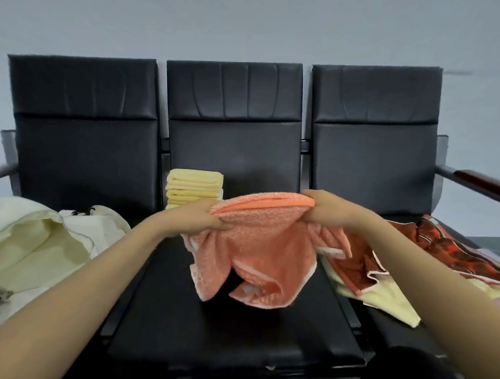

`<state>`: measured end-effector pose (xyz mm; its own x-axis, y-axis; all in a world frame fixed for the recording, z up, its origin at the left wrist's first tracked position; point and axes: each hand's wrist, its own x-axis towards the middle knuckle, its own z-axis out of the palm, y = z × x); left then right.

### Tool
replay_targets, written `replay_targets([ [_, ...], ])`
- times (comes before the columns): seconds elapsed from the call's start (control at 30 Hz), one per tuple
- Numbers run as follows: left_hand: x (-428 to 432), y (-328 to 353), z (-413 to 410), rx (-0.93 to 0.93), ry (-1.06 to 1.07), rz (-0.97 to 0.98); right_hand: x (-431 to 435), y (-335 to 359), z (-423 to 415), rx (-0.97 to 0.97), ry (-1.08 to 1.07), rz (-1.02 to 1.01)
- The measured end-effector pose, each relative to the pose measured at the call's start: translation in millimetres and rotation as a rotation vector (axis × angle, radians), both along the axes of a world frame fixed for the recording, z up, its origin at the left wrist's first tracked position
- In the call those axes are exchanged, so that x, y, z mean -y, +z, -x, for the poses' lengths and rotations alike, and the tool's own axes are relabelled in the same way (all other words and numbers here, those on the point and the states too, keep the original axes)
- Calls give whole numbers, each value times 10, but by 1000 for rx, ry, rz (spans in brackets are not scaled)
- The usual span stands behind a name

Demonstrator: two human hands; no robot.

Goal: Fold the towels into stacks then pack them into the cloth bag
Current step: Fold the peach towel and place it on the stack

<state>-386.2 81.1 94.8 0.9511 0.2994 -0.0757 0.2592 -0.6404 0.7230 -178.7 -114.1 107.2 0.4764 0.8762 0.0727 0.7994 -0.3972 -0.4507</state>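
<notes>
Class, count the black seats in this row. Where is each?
3. The left seat holds the cloth bag, the middle seat holds the yellow stack behind the orange towel, the right seat holds loose towels. None looks hidden.

2 hands gripping orange towel, yellow stack behind

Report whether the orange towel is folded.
The orange towel is partly folded: left hand and right hand pinch its doubled top edge; the rest hangs bunched.
</notes>
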Motion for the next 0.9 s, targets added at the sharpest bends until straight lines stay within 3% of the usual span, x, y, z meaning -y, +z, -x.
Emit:
replay_targets([
  [0.1, 44, 306, 94, 50, -43, 78, 99, 318, 18, -157, 42, -35],
  [0.2, 69, 580, 170, -19, -100, 14, 191, 607, 31, -196, 156, 110],
  [0.27, 27, 674, 133, -167, -95, -310, 155, 674, 44, -25, 165, 255],
  [0.33, -58, 650, 32, -238, -21, -675, 24, 584, 18, 279, 61, 326],
  [0.47, -249, 437, -217, -131, 246, -981, -251, 284, -66, 658, -193, 83],
  [0.57, -331, 369, -293, 144, 393, -1171, -400, 215, -179, 948, -263, -170],
  [0.63, -425, 342, -319, 363, 399, -1286, -465, 253, -205, 1078, -290, -299],
  [0.7, -478, 306, -322, 442, 405, -1357, -492, 251, -229, 1127, -292, -377],
  [0.83, -467, 42, -287, 395, 380, -1363, -414, 16, -189, 1142, -192, -369],
  [0.9, -380, -169, -233, 262, 321, -1219, -375, -232, -203, 1069, -125, -282],
])
